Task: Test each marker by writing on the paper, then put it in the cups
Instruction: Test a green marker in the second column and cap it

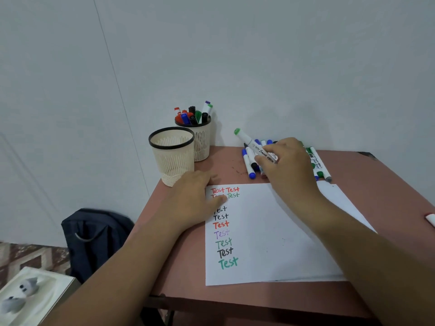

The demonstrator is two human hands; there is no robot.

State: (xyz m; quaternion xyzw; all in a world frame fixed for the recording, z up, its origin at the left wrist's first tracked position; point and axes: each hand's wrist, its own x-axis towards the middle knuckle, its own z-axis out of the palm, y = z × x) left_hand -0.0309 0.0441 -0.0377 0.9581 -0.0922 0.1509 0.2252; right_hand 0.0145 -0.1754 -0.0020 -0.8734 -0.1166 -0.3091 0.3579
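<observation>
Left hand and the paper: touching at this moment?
Touching. The head view shows the left hand lying flat on the top left corner of the paper, its fingers covering part of the written words there.

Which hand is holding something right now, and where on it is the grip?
The right hand grips a green-capped marker around the lower half of its barrel, cap end up. The left hand holds nothing; it rests flat on the paper.

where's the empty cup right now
In the head view the empty cup stands at the table's far left corner, in front of the marker-filled cup, just beyond the left hand.
</observation>
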